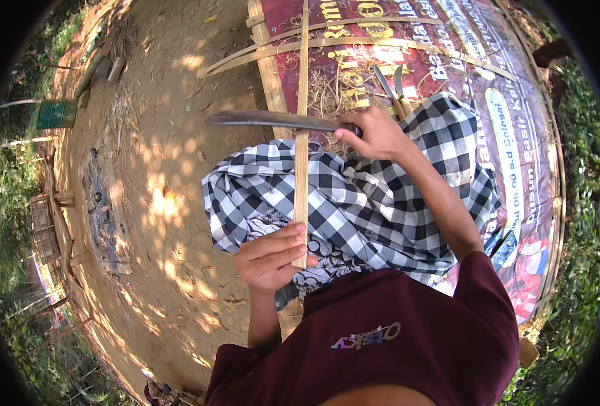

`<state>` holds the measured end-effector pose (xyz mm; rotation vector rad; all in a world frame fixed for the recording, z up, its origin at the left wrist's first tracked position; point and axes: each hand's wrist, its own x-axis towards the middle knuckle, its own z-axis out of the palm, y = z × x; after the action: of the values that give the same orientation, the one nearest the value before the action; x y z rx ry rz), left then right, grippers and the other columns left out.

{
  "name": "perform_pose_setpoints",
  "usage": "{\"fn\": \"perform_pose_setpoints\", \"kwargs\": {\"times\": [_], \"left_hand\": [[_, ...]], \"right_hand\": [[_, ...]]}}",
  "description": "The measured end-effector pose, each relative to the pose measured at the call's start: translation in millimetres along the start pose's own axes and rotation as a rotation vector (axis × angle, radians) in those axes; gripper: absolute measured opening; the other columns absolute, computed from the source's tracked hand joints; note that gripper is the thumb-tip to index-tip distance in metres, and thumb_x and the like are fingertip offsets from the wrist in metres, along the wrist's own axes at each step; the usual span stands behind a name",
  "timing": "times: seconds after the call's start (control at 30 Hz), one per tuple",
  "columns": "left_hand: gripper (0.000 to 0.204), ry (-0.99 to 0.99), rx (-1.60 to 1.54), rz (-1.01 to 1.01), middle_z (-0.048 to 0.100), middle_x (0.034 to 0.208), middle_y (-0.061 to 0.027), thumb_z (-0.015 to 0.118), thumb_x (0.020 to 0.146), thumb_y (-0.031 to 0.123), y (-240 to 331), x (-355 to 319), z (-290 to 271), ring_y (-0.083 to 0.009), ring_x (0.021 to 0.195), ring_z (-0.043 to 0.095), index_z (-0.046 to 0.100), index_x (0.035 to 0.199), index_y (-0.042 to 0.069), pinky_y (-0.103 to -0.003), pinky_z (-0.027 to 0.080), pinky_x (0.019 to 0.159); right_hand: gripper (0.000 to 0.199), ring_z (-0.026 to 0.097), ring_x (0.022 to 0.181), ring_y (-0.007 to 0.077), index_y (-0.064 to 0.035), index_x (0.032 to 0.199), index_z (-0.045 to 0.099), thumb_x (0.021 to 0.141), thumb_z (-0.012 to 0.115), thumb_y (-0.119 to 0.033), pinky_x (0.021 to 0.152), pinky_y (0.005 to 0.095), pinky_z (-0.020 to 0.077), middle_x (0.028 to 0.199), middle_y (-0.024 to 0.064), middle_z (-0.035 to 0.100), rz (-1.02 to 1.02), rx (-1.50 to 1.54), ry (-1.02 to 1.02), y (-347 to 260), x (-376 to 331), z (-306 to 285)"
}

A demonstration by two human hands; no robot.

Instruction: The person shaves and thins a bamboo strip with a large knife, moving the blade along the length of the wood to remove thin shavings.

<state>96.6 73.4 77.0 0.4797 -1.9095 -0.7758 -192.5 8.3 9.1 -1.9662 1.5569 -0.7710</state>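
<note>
Ground of packed, sun-dappled earth [171, 203] is seen at the left, bordered by green vegetation [15, 223] and a small green box [56, 114]. A left hand [271, 256] is closed around the near end of a long bamboo strip [302, 135], held lengthwise over a black-and-white checked cloth [368, 203] spread across the lap. A blade [273, 120] is laid across the strip, its handle gripped fully in the right hand [374, 133]. Further right, a printed red banner [489, 88] is spread as a mat over a bamboo frame; two more knives [395, 88] lie on it beside the far edge of the cloth.
</note>
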Motion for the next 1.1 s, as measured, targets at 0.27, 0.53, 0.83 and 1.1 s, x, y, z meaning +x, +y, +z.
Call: {"fn": "perform_pose_setpoints", "kwargs": {"times": [0.27,0.53,0.83,1.1], "left_hand": [[0.021,-0.004,-0.029,0.133,0.068,0.088,-0.0113,0.085,0.067,0.006,6,4,-3,-0.0280,0.090,0.071,0.070,0.080,-0.001,-0.035,0.061,0.084],[0.023,0.040,-0.020,0.070,0.068,0.085,-0.0099,0.086,0.067,0.009,9,-3,-8,-0.0275,0.089,0.071,0.069,0.079,-0.001,-0.035,0.061,0.084],[0.023,0.118,-0.021,0.105,0.068,0.083,-0.0089,0.087,0.067,0.011,13,-3,-7,-0.0255,0.085,0.072,0.069,0.077,0.001,-0.028,0.062,0.075],[0.025,0.175,-0.058,0.058,0.067,0.085,-0.0088,0.087,0.066,0.012,11,0,-4,-0.0262,0.085,0.072,0.067,0.077,0.001,-0.031,0.062,0.079]], "right_hand": [[0.053,0.054,0.049,0.0341,-0.0032,0.073,0.063,0.087,0.055,-0.053,0.050,0.0424,0.0417,0.050,0.0141,0.050,-0.101,0.049,0.055,11,15,5],[0.052,0.056,0.052,0.0368,-0.0052,0.081,0.068,0.086,0.056,-0.056,0.051,0.0449,0.0425,0.051,0.0159,0.052,-0.407,0.072,-0.012,-7,15,9],[0.055,0.056,0.054,0.0376,-0.0030,0.084,0.069,0.088,0.051,-0.055,0.055,0.0472,0.0433,0.053,0.0172,0.054,-0.300,0.094,0.026,3,27,11],[0.056,0.055,0.050,0.0361,-0.0030,0.085,0.070,0.087,0.053,-0.056,0.052,0.0441,0.0441,0.049,0.0146,0.053,-0.090,0.020,0.041,17,38,10]]}}
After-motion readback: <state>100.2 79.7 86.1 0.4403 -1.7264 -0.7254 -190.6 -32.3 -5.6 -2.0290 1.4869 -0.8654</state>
